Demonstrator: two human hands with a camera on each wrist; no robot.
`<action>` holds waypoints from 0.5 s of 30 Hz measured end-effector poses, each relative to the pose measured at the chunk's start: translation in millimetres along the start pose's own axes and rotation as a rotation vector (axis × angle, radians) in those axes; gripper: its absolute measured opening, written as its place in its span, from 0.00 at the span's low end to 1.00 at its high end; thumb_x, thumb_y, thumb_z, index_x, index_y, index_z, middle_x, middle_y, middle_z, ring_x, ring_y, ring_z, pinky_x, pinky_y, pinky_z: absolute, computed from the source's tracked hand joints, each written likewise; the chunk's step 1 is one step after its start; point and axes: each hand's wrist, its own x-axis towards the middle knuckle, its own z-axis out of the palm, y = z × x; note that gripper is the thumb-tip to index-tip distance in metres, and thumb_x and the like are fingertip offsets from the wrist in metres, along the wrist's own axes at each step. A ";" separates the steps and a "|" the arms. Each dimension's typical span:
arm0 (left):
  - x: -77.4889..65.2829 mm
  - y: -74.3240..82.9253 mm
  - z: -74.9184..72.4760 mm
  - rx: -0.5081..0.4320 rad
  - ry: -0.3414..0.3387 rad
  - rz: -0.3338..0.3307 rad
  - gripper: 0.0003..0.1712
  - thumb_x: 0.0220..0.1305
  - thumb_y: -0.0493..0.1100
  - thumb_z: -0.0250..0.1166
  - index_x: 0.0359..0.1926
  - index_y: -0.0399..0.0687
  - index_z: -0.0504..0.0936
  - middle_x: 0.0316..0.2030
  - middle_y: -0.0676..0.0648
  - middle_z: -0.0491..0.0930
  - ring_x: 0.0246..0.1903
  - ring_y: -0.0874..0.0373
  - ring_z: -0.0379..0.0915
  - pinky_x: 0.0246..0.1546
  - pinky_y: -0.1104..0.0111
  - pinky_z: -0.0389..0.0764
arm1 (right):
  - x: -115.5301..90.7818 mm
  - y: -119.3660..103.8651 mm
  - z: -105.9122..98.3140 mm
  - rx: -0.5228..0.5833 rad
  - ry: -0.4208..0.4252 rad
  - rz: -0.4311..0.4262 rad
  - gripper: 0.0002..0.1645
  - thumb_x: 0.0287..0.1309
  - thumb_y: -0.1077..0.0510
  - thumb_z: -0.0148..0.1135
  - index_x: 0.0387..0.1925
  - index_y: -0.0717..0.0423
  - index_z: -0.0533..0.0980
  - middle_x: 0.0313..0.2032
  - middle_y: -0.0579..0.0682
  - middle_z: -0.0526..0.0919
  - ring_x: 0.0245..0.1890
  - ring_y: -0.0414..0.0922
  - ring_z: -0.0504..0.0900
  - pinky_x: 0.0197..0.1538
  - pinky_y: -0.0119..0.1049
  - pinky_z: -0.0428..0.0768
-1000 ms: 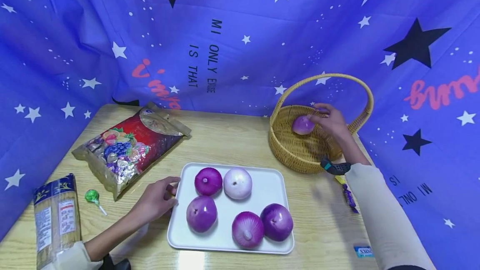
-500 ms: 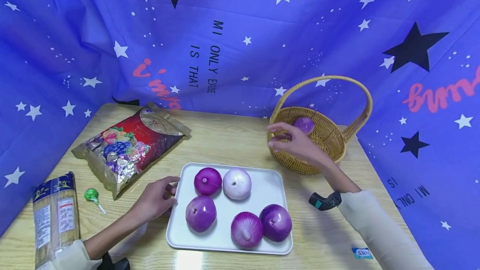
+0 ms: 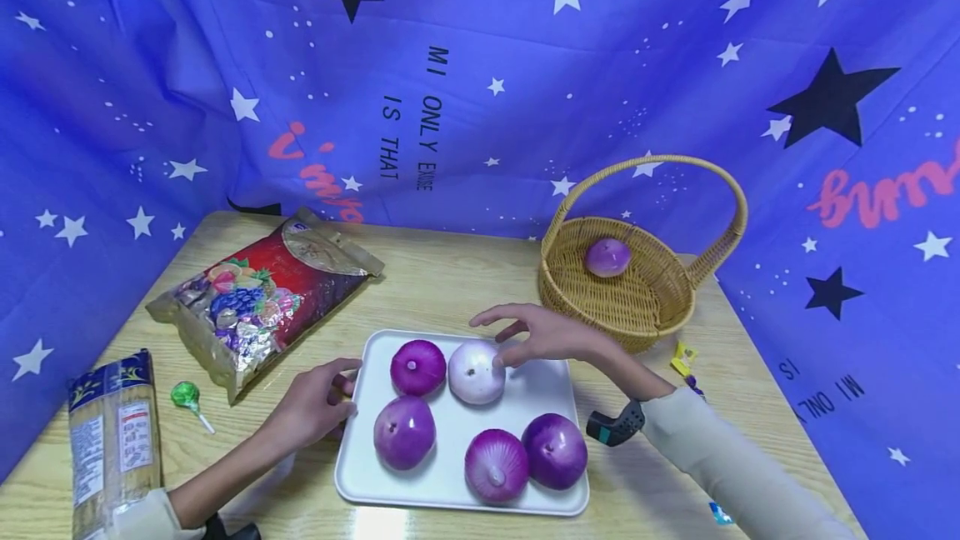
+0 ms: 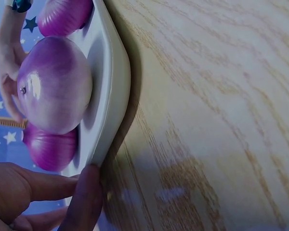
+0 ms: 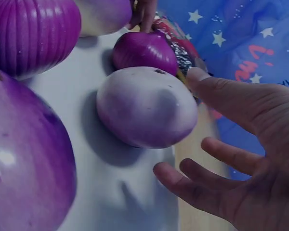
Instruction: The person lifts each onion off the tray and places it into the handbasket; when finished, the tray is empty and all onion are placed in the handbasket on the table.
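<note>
A white tray (image 3: 450, 473) lies on the table and carries several purple onions. At its left rim, my left hand (image 3: 311, 402) pinches the edge between thumb and fingers; in the left wrist view the thumb (image 4: 84, 197) lies along the tray's corner. Over the tray's back, my right hand (image 3: 551, 336) hovers with spread fingers around the pale onion (image 3: 477, 373). In the right wrist view this onion (image 5: 147, 108) sits beside the parted thumb and fingers. A dark onion (image 3: 417, 367) and a lighter purple onion (image 3: 405, 432) are left of it. Two more onions (image 3: 497, 465) stand at the front right.
A wicker basket (image 3: 570, 307) with a tall handle stands at the back right, holding one onion (image 3: 607, 257). A red and gold candy bag (image 3: 270, 298), a green lollipop (image 3: 185, 396) and a noodle pack (image 3: 116, 440) lie left. Small wrapped sweets (image 3: 684, 358) lie right.
My right hand has let go of the onion in the basket, come out and moved left and toward me, over the pale onion. The left hand stays at the tray's rim.
</note>
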 end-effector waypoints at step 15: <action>-0.2 -1.2 -0.3 -0.010 -0.002 0.003 0.31 0.44 0.24 0.61 0.54 0.38 0.68 0.29 0.42 0.73 0.23 0.55 0.73 0.14 0.70 0.79 | 9.6 5.9 10.1 -0.036 -0.055 -0.091 0.31 0.41 0.56 0.68 0.52 0.46 0.69 0.49 0.42 0.72 0.49 0.46 0.72 0.53 0.41 0.72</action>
